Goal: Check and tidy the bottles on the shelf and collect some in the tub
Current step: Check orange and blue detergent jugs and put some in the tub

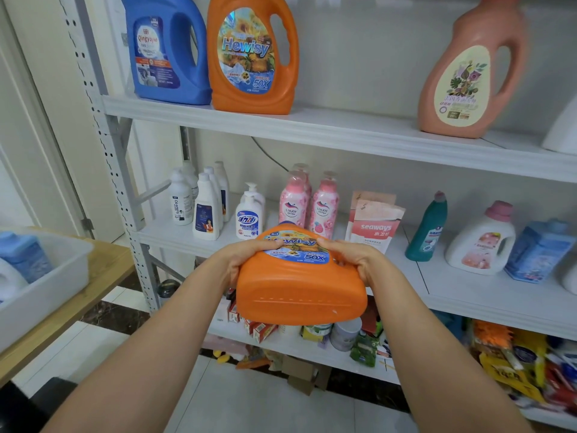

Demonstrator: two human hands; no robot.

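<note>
I hold an orange Hewisy detergent bottle (299, 289) tilted away from me, its base facing the camera, in front of the middle shelf. My left hand (246, 260) grips its left side and my right hand (359, 260) grips its right side by the handle. A second orange Hewisy bottle (253, 54) stands on the top shelf (343, 126) beside a blue bottle (165, 51); a peach bottle (471, 73) stands further right. The grey tub (53, 285) sits at the left on a wooden table and holds a blue bottle (25, 254) and a white one.
The middle shelf (499, 295) carries white spray bottles (203, 204), a pump bottle (249, 214), pink bottles (309, 204), Seaways pouches (371, 226), a teal bottle (427, 226), a white jug (484, 242) and a blue pack (537, 251). The lowest shelf is crowded with small boxes and packets. A perforated shelf post (103, 126) stands left.
</note>
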